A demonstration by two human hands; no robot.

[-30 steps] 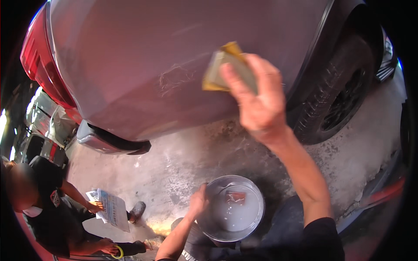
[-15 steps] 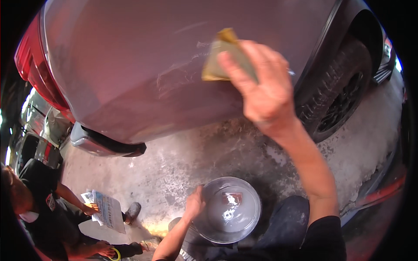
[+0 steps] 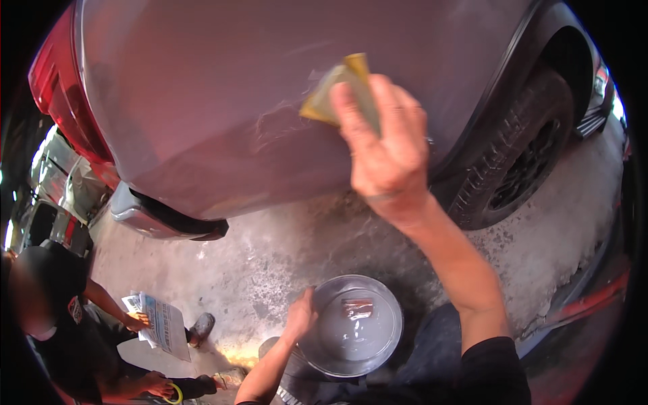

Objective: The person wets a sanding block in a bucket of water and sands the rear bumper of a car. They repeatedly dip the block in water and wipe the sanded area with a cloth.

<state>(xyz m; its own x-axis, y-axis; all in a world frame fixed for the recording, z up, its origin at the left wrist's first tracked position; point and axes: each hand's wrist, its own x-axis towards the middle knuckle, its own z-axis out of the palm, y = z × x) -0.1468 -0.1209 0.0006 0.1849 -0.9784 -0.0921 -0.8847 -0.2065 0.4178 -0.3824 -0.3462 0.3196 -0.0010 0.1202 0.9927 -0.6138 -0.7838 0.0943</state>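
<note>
My right hand [image 3: 391,155] pinches a folded sheet of yellow-edged sandpaper [image 3: 325,98] between thumb and fingers, and holds it against the side panel [image 3: 202,81] of a grey vehicle. Pale scuffs and scratch marks run across the panel just left of the sheet. Low down, the fingers of my left hand [image 3: 301,314] curl over the left rim of a round grey basin [image 3: 398,317]. Cloudy water and a glare of reflected light show inside the basin, which sits between my knees.
A red tail light [image 3: 64,101] and a bumper corner [image 3: 145,212] lie to the left, a black wheel [image 3: 520,162] to the right. Lower left, another person [image 3: 61,331] sits holding newspaper sheets [image 3: 165,327] and a yellow ring [image 3: 175,394]. Stained concrete floor [image 3: 256,250] runs underneath.
My right hand has moved left and slightly down across the panel with the sandpaper. My left hand keeps its place on the basin rim. The view has shifted slightly.
</note>
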